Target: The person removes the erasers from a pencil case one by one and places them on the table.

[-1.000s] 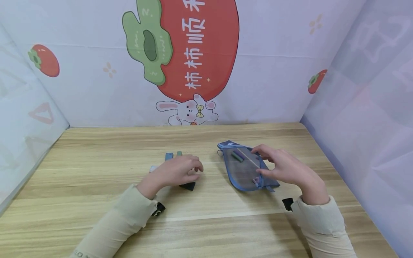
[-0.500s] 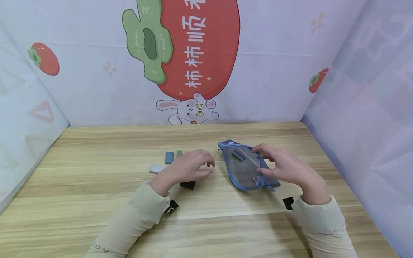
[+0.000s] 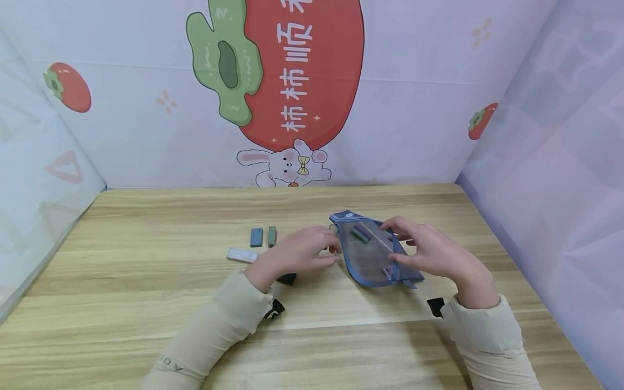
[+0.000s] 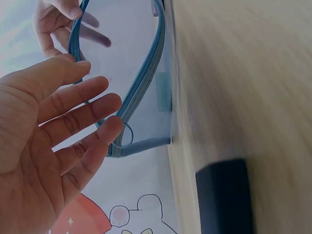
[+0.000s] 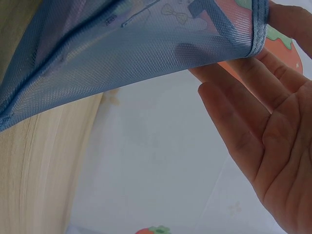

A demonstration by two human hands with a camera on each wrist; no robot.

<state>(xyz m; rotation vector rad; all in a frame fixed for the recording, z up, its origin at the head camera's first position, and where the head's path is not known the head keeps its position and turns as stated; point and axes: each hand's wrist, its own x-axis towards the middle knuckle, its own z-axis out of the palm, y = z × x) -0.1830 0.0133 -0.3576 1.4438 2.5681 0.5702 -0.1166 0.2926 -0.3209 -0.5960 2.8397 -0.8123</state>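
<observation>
A blue mesh zipper pouch point(image 3: 363, 265) lies tilted on the table, its zipped side raised. My right hand point(image 3: 436, 254) pinches the pouch's right edge, thumb on one side and fingers behind the mesh in the right wrist view. Through the mesh show a green and purple piece point(image 3: 361, 234), a thin stick point(image 3: 376, 237) and a small pinkish item point(image 3: 387, 272). My left hand point(image 3: 304, 250) is at the pouch's left end, close to its zipper point(image 4: 141, 78) and a pull ring point(image 4: 127, 135). Its fingers are relaxed and part spread, the palm bare.
Left of the left hand lie a blue block point(image 3: 256, 237), a green block point(image 3: 272, 236) and a whitish bar point(image 3: 242, 255). A black block point(image 3: 287, 279) sits partly hidden under the left wrist. Printed walls point(image 3: 414, 135) stand behind and beside the wooden table point(image 3: 341, 346).
My left hand has moved right, from over the small blocks to the pouch's left end, uncovering the blue, green and whitish blocks. The right hand and pouch have stayed nearly still.
</observation>
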